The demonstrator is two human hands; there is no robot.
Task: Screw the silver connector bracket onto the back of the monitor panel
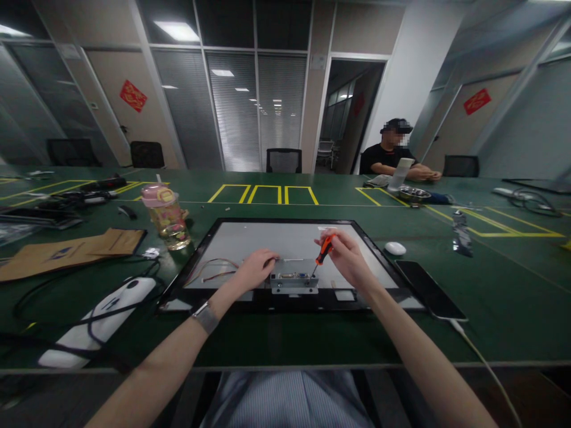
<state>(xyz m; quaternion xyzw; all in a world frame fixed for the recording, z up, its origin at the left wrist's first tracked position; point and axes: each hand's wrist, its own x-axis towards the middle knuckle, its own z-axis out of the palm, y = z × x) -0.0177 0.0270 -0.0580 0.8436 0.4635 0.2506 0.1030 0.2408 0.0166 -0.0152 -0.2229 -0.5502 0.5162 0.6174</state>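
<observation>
A black-framed panel with a grey back (366,238) lies flat on the green table. Near its front edge sits a metal bracket (294,284) with connectors along it. My right hand (348,255) is closed around an orange and black screwdriver (325,249), whose tip points down at the right end of the bracket. My left hand (256,270) rests at the bracket's left rear side, fingers bent together; whatever is beneath them is hidden. Thin coloured wires (214,266) lie on the panel, left of that hand.
Left of the panel are a pink-lidded bottle (167,220), a brown paper bag (66,252) and a white power strip (100,321) with black cables. At right are a phone (430,291) and a white case (395,248). A person (392,151) sits across the table (285,345).
</observation>
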